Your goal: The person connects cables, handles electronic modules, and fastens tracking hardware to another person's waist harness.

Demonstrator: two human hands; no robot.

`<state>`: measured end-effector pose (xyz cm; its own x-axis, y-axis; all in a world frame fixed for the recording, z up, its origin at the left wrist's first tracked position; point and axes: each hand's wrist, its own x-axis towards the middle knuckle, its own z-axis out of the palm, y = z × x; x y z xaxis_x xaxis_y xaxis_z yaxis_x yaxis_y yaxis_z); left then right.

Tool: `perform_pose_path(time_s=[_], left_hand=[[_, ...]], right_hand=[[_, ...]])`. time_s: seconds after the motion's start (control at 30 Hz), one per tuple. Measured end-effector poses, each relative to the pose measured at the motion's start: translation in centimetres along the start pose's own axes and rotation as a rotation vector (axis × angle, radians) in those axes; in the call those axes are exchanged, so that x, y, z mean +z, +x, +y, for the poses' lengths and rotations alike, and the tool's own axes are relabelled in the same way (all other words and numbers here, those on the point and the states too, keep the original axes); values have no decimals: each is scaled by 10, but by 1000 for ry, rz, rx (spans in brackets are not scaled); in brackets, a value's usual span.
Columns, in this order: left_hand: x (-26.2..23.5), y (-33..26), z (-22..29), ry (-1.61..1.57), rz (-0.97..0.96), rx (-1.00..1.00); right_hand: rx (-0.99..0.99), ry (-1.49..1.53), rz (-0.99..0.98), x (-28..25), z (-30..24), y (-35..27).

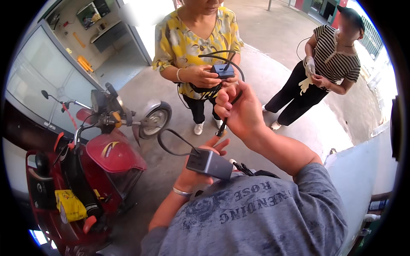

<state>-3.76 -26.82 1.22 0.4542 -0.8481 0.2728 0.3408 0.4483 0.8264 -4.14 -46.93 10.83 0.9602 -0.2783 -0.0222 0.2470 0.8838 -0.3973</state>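
My left hand [191, 174] holds a grey box-shaped power bank [210, 164], its thumb below and fingers behind. A short black cable [161, 141] loops out of the power bank's end face. Higher up, my right hand [241, 109] is closed around another black cable [225, 121], whose plug end [221, 131] hangs just above my left fingertips. Past my right hand the cable curves up toward a dark blue box [223, 71] held by a person [197, 38] in a yellow patterned top. Where that cable ends is partly hidden.
On the left stands a red motor tricycle [115, 151] with a yellow bag [70, 205] on it. Behind it is a sliding glass door [42, 72]. A second person [337, 51] in a striped top holds pale gloves [306, 84] at the right. A pale surface [363, 166] borders my right side.
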Motion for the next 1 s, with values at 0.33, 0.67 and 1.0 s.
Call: perform_pose_path(time_s=[0.33,0.67,1.0], left_hand=[[34,5,23,146,180,106],[53,-4,48,572,199,256],[108,-23,68,743,582,336]], right_hand=[[177,-135,-181,14,6,-21],[-1142,-1667,-1484,44,-72,-33],[-553,-1229,-1579,66,-44,19]])
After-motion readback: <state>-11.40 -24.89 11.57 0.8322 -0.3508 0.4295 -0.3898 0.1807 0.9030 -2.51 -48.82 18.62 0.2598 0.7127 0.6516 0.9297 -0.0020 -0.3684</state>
